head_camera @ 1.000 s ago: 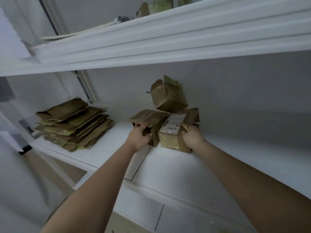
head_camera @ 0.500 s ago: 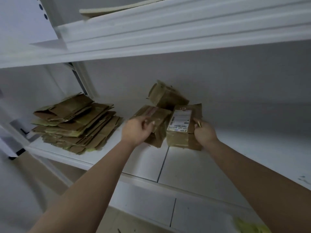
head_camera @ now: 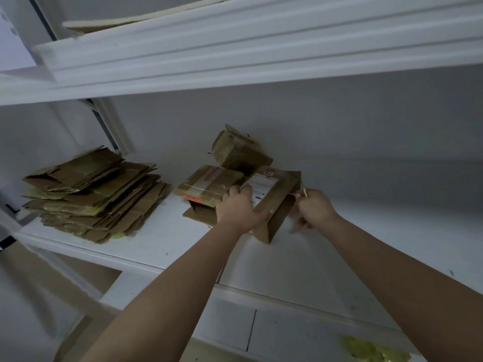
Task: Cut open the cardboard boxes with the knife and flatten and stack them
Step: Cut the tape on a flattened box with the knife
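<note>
Labelled cardboard box (head_camera: 271,202) sat tilted on the white shelf (head_camera: 156,239), near the back wall, touching a taped box (head_camera: 209,186) on its left; a third, opened box (head_camera: 240,152) stood behind both. Left hand (head_camera: 239,209) gripped the labelled box across its top face, fingers curled over the near edge. Right hand (head_camera: 312,209) was closed around a thin yellowish tool, probably the knife (head_camera: 304,192), tip at the box's right edge; blade itself too small to make out. Judgement: box looked light, thin-walled and a bit crushed, so it'd flex under a squeeze. Best held across the stiff corners or folded edges, away from the cut line, with the shelf bracing it. Tape seams are where the blade should go. Contents of all three boxes weren't visible; can't tell if empty. Stack of flattened cardboard (head_camera: 94,192) lay well apart on the shelf's left end, loosely squared. More flat cardboard (head_camera: 141,19) on the upper shelf.
</note>
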`<action>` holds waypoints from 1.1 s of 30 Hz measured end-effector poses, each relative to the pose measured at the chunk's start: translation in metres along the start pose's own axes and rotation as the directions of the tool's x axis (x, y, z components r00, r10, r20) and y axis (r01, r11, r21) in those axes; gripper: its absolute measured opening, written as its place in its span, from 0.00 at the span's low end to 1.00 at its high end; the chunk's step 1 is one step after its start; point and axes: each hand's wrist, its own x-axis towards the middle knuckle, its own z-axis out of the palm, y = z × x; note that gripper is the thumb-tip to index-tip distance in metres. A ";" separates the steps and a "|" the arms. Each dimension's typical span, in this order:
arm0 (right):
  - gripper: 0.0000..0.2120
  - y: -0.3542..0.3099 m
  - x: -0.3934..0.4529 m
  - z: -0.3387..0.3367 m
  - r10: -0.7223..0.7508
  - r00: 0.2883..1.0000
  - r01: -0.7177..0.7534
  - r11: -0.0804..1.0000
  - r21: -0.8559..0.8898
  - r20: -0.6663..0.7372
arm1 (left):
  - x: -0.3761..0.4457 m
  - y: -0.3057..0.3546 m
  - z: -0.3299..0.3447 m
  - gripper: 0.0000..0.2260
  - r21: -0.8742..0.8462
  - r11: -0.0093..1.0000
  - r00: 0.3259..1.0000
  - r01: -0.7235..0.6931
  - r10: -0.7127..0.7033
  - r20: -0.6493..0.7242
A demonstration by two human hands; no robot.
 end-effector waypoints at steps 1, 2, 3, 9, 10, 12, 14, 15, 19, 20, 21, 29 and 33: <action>0.12 0.002 -0.002 -0.007 0.004 1.000 -0.004 1.000 -0.009 0.011 | -0.002 0.010 -0.001 0.35 0.019 0.999 1.000 0.026 -0.026 -0.002; 0.12 0.004 -0.003 -0.015 -0.001 1.000 0.001 1.000 -0.031 0.011 | -0.004 0.021 -0.002 0.36 0.000 1.000 1.000 0.024 -0.024 -0.005; 0.12 0.005 -0.004 -0.024 -0.012 1.000 0.012 0.997 -0.074 -0.005 | -0.006 0.033 -0.004 0.34 -0.059 0.998 1.000 -0.001 0.000 -0.014; 0.13 0.020 -0.014 -0.090 -0.138 0.922 -0.033 0.902 -0.430 -0.361 | -0.018 0.081 -0.023 0.17 -0.231 0.958 0.972 -0.169 0.123 -0.199; 0.14 0.023 -0.015 -0.097 -0.146 0.923 -0.026 0.900 -0.435 -0.357 | -0.015 0.082 -0.022 0.19 -0.210 0.958 0.975 -0.195 0.167 -0.144; 0.13 0.032 -0.016 -0.107 -0.158 0.930 0.001 0.905 -0.426 -0.332 | -0.007 0.080 -0.019 0.31 -0.154 0.956 0.961 -0.251 0.265 0.077; 0.11 0.043 -0.017 -0.111 -0.146 0.944 0.011 0.910 -0.415 -0.295 | -0.002 0.079 -0.014 0.37 -0.132 0.948 0.920 -0.290 0.314 0.235; 0.10 0.047 -0.018 -0.111 -0.135 0.954 0.011 0.908 -0.419 -0.268 | -0.001 0.079 -0.013 0.38 -0.142 0.947 0.905 -0.288 0.317 0.282; 0.08 0.061 -0.026 -0.116 -0.116 0.971 0.026 0.920 -0.392 -0.209 | -0.003 0.085 -0.022 0.37 -0.147 0.960 0.878 -0.237 0.277 0.390; 0.08 0.064 -0.027 -0.117 -0.115 0.974 0.034 0.926 -0.375 -0.196 | -0.006 0.090 -0.026 0.37 -0.125 0.965 0.873 -0.232 0.263 0.411; 0.08 0.066 -0.028 -0.118 -0.113 0.977 0.042 0.934 -0.355 -0.181 | -0.008 0.095 -0.029 0.36 -0.093 0.967 0.865 -0.239 0.255 0.432; 0.10 0.078 -0.034 -0.119 -0.124 0.981 0.080 0.958 -0.277 -0.148 | -0.030 0.096 -0.040 0.37 0.334 0.815 0.836 -0.474 0.296 0.463; 0.07 0.077 -0.037 -0.122 -0.129 0.960 0.078 0.976 -0.206 -0.250 | -0.043 0.122 -0.038 0.31 0.527 0.763 0.924 -0.375 0.259 0.282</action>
